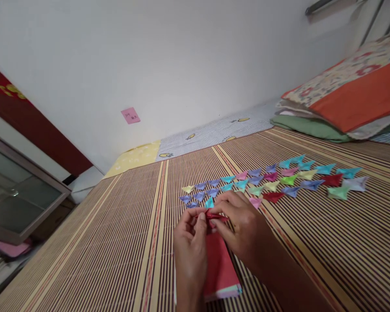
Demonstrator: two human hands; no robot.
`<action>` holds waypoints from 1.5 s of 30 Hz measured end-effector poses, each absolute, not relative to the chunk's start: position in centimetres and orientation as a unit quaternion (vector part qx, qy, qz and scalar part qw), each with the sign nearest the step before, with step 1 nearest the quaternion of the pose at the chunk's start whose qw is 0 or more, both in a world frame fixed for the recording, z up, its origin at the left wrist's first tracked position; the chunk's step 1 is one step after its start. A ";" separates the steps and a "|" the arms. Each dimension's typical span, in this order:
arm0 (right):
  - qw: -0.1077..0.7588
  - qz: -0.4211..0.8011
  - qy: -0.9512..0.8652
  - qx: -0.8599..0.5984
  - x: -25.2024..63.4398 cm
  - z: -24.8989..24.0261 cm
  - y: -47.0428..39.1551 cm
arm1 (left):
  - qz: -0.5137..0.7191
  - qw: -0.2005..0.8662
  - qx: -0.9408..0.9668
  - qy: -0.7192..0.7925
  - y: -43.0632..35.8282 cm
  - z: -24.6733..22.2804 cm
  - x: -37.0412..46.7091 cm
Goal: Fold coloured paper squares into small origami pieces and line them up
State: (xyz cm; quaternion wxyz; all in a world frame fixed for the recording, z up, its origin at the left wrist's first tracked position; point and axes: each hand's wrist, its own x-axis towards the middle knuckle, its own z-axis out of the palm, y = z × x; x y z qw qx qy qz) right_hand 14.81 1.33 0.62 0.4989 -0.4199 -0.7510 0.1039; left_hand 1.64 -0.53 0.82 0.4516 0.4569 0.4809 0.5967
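Between both hands is a small red folded paper boat [218, 217], held above a stack of coloured paper [219, 264] whose top sheet is red. My left hand [191, 242] pinches its left end, thumb on the near side. The fingers of my right hand [240, 219] close on its right part, so much of the folded shape is hidden. Just beyond my hands, several finished paper boats [227, 187] in blue, purple, yellow, green, pink and red stand in rows on the striped mat [133, 225].
Folded bedding [354, 91] is piled at the far right. A patterned cloth [195, 141] lies along the white wall, which carries a pink note [130, 115]. At the left, a glass-fronted cabinet [16, 190] stands beside the mat's edge.
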 end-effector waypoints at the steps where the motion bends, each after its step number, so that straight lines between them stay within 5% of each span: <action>1: 0.499 0.106 -0.750 -0.420 14.9 0.7 1.3 | 0.600 0.443 0.456 0.485 -0.5 0.8 1.6; 45: 0.457 0.134 -0.783 -0.400 15.9 1.0 1.7 | 0.553 0.455 0.505 0.481 -0.5 0.4 1.6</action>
